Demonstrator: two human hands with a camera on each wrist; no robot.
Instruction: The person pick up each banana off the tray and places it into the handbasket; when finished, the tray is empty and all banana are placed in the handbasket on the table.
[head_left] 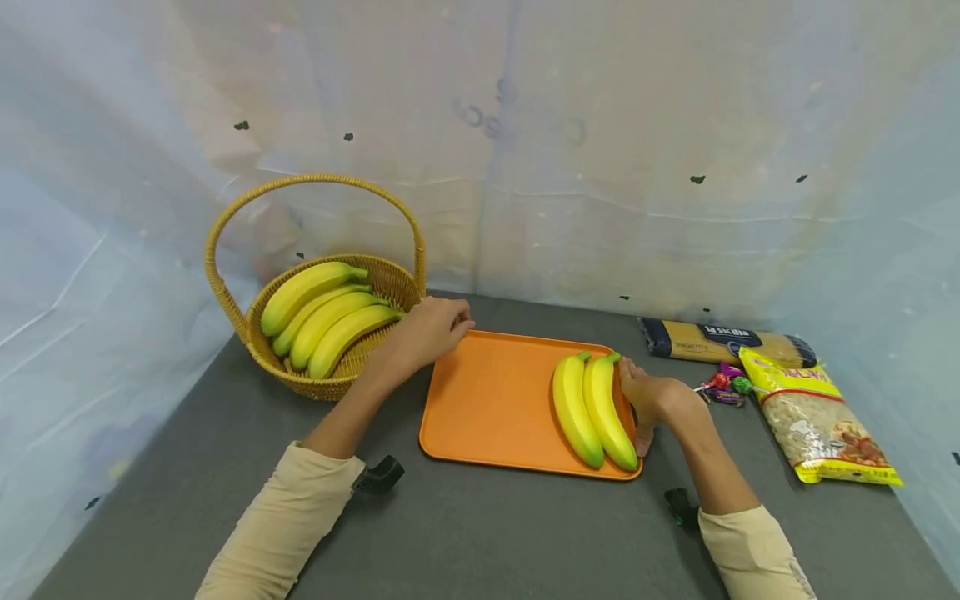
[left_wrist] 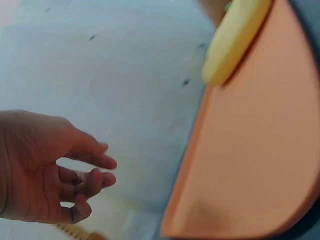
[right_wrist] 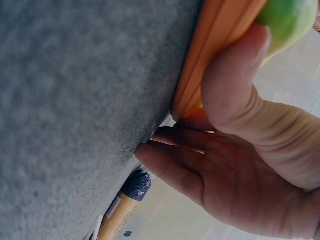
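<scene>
An orange tray [head_left: 491, 400] lies on the dark grey table, with two yellow bananas [head_left: 576, 412] side by side at its right end. My right hand [head_left: 654, 398] is at the tray's right edge. In the right wrist view its thumb [right_wrist: 232, 82] touches the tray rim beside a banana's green tip [right_wrist: 287, 20], and the other fingers stretch out along the tray's side. Between the tray and a wicker basket [head_left: 393, 279] hovers my left hand [head_left: 427, 333], fingers loosely bent and holding nothing. Several bananas [head_left: 303, 296] lie in the basket.
At the right lie a spaghetti pack [head_left: 723, 343], a few wrapped candies and lollipops [head_left: 723, 385], and a yellow-edged clear bag [head_left: 825, 425] of pale flakes. The basket's tall handle [head_left: 311, 179] arches up at the left. Plastic sheeting [head_left: 570, 167] surrounds the table.
</scene>
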